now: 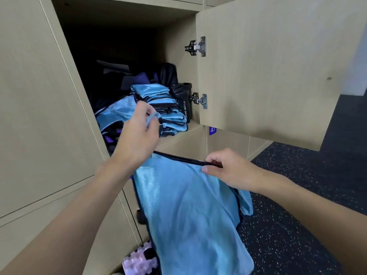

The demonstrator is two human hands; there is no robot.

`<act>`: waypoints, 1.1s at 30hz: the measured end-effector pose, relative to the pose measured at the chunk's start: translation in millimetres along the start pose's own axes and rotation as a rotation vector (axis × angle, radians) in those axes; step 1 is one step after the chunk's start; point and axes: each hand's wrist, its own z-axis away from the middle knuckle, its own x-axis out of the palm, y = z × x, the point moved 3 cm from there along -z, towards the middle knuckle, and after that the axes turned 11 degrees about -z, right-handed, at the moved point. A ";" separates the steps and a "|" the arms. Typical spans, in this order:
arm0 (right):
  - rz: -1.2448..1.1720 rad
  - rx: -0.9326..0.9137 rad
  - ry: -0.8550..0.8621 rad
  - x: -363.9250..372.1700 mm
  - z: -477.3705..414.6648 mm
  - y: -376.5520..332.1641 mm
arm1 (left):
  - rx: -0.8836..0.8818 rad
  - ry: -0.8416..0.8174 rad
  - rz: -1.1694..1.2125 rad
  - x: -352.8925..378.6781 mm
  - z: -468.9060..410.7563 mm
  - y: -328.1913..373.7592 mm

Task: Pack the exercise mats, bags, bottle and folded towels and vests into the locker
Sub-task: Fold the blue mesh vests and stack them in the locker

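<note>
L hand (137, 135) & R hand (228, 169) pinch blue vest (188, 205) by open locker (178, 56).

Both hands (137, 135) (226, 169) pinch blue vest (190, 211) — folded vests (166, 108), bottle (183, 102) inside open locker (178, 36)

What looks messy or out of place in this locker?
A loose vest left of the folded stack lies crumpled, not folded. The bottle stands upright, nothing spilled. The held vest is unfolded too.

I'm seeing pale wooden fronts (29, 96) running left of the open locker door (268, 66), speckled dark floor (288, 195) lying below it.
</note>
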 end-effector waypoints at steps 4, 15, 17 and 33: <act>-0.014 -0.056 0.034 1.6 -1.5 -6.6 | 0.221 -0.453 -0.091 34.7 23.7 11.1; 0.127 -0.060 0.041 -12.0 2.5 -2.8 | 0.218 -0.468 -0.174 28.7 18.2 -5.1; 0.111 -0.035 0.059 -13.2 3.4 1.3 | 0.203 -0.429 -0.141 22.5 17.3 -1.9; -0.267 -0.076 0.154 8.4 -2.2 -21.5 | 0.293 -0.527 -0.119 17.2 19.1 15.3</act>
